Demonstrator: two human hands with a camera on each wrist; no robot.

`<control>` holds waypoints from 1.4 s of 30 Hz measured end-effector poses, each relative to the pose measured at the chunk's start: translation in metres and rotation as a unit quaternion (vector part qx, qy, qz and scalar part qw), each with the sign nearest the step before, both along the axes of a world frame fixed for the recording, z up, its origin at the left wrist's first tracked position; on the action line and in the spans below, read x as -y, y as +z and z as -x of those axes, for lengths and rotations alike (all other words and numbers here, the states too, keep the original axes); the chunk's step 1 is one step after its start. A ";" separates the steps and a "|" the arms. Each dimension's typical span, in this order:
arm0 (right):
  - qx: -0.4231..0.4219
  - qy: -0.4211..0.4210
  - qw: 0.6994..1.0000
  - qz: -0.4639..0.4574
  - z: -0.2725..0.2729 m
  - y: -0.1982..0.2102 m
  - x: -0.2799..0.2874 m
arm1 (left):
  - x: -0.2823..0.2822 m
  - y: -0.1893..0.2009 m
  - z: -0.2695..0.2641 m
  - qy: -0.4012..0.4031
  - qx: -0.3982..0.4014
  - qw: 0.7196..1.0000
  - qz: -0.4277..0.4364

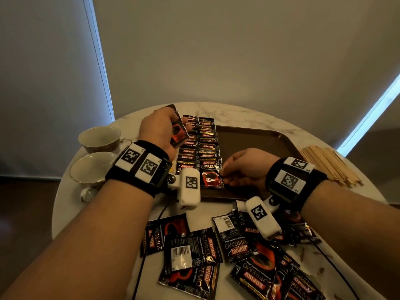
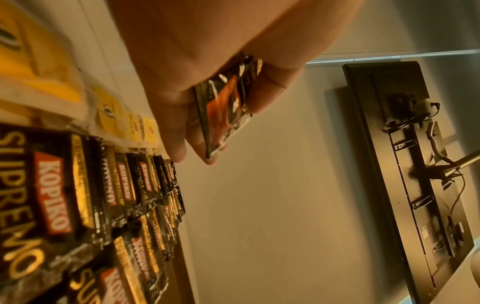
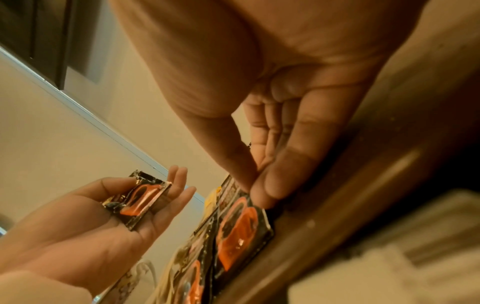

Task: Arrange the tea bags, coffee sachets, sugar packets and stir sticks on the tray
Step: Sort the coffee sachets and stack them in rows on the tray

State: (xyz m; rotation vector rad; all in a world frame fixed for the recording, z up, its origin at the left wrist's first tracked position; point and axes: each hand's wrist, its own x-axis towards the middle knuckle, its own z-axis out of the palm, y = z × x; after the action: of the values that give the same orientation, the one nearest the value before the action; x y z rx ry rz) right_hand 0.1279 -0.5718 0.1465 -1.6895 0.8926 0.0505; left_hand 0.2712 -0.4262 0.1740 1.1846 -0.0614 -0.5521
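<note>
A: What's on the tray?
B: Two overlapping rows of coffee sachets fill its left part; the right part is bare brown.

A: And the hands?
B: The left hand is raised above the far end of the rows, thumb and fingers clamped on one sachet. The right hand has thumb and fingertips together, pinching the edge of the nearest sachet, which lies flat on the tray.

A: Anything only one camera shows?
B: The left wrist view shows yellow tea bags beside the rows. The head view alone shows loose sachets on the near desk, stir sticks right of the tray, two cups left.
</note>
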 end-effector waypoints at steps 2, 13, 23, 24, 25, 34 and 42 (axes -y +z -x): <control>0.000 0.000 1.000 -0.003 0.000 0.000 0.001 | 0.000 -0.001 0.000 0.000 0.000 1.000 -0.005; 0.189 0.053 0.980 -0.005 0.004 0.029 0.000 | 0.003 -0.004 0.011 -0.158 0.078 0.984 -0.042; 0.159 0.077 0.981 0.085 0.002 0.044 -0.008 | 0.004 0.001 0.023 -0.141 0.132 0.980 -0.045; 0.160 0.070 0.981 0.087 0.002 0.045 -0.008 | 0.003 0.001 0.025 -0.142 0.140 0.979 -0.051; 0.161 0.062 0.981 0.087 0.003 0.046 -0.008 | 0.002 0.000 0.028 -0.144 0.145 0.977 -0.056; 0.086 0.029 0.995 0.030 0.023 0.013 -0.005 | -0.010 -0.005 0.022 -0.069 0.095 0.988 -0.104; 0.033 0.006 0.999 -0.008 0.017 -0.003 -0.013 | -0.012 -0.007 0.030 -0.111 0.090 0.979 -0.143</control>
State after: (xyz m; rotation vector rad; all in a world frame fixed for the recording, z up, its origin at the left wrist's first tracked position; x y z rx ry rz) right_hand 0.1105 -0.5586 0.1438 -1.6717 0.8307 0.0092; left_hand 0.2409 -0.4139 0.1668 1.5180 -0.2791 -0.6649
